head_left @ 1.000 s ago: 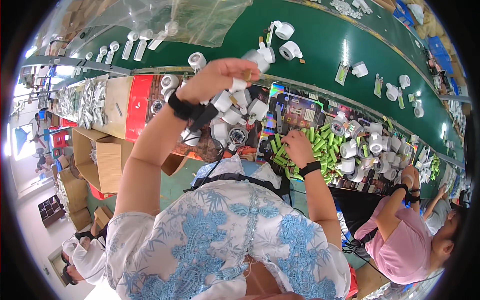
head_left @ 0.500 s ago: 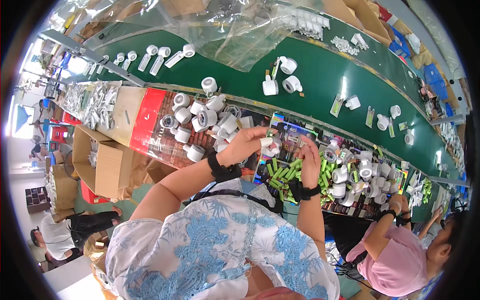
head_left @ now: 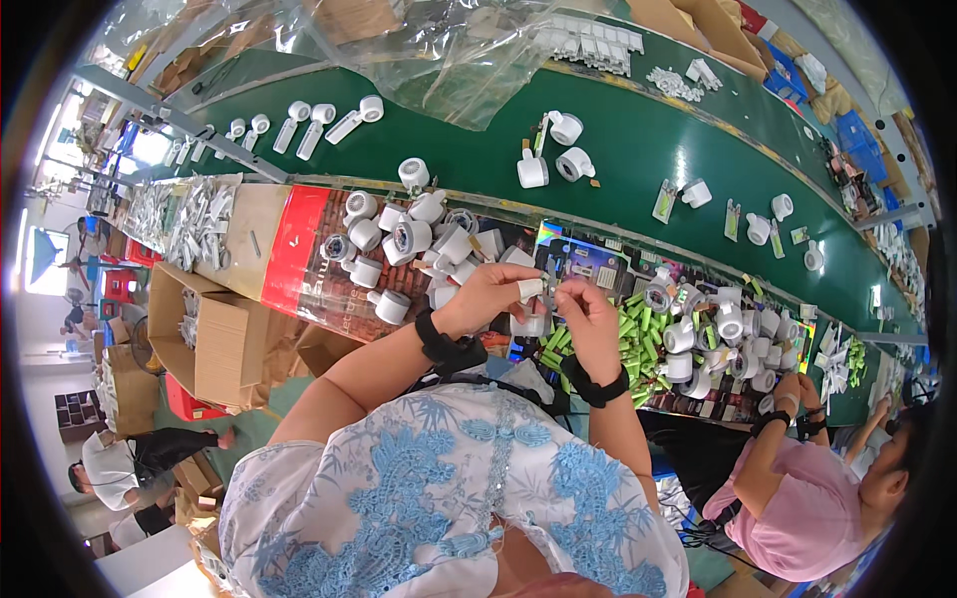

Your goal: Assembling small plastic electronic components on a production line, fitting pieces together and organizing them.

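My left hand, a white wrap on one finger, is closed on a white fan head, which shows below its fingers. My right hand meets it from the right, thumb and fingers pinched at a small greyish part by the neck of the fan head. What the right fingers grip is too small to make out. To the left lies a group of white fan heads. Beside my right wrist is a heap of green battery cells, with more white fan heads beyond it.
A green conveyor belt runs behind the printed cardboard work surface, with spaced fan heads and handles on it. Clear plastic sheeting hangs over the belt. An open cardboard box stands at left. A co-worker in pink works at right.
My right hand has moved left and closed from spread fingers into a pinch against the part at my left hand. My left hand still holds the fan head.
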Demonstrator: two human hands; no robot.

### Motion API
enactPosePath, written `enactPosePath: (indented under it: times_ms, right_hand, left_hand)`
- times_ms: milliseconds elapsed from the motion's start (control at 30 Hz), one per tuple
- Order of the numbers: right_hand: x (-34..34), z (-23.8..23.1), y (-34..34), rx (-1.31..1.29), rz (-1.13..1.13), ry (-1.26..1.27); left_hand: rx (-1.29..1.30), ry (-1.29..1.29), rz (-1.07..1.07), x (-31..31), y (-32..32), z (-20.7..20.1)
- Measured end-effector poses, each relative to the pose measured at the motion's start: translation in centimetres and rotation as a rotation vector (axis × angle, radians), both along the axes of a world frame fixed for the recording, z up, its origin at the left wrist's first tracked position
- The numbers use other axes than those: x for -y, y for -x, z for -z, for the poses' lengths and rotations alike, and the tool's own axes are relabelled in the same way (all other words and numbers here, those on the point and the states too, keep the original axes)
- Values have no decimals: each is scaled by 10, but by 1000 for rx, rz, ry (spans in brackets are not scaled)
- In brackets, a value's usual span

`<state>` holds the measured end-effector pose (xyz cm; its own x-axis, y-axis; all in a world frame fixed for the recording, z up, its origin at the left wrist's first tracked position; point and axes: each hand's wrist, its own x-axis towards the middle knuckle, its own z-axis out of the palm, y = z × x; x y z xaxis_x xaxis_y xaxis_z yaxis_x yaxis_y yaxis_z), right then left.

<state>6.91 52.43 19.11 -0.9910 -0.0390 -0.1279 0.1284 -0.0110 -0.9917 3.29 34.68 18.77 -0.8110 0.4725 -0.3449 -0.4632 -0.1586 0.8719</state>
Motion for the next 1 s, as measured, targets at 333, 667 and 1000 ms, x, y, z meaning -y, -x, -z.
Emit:
enactPosePath:
  times_ms: [333,667,1000]
  right_hand:
    - [6,-13,-3,-254,-25,-405]
    - [2,-11,-1,-484,40,-537]
    - [-59,-16,-19,-322,419,-318]
  left_hand:
    - [-111,138,66,3,-2,-3]
    - [-347,307,-30,-7,-10,-10]
    - [-635,295,-44,-28,-12,-29]
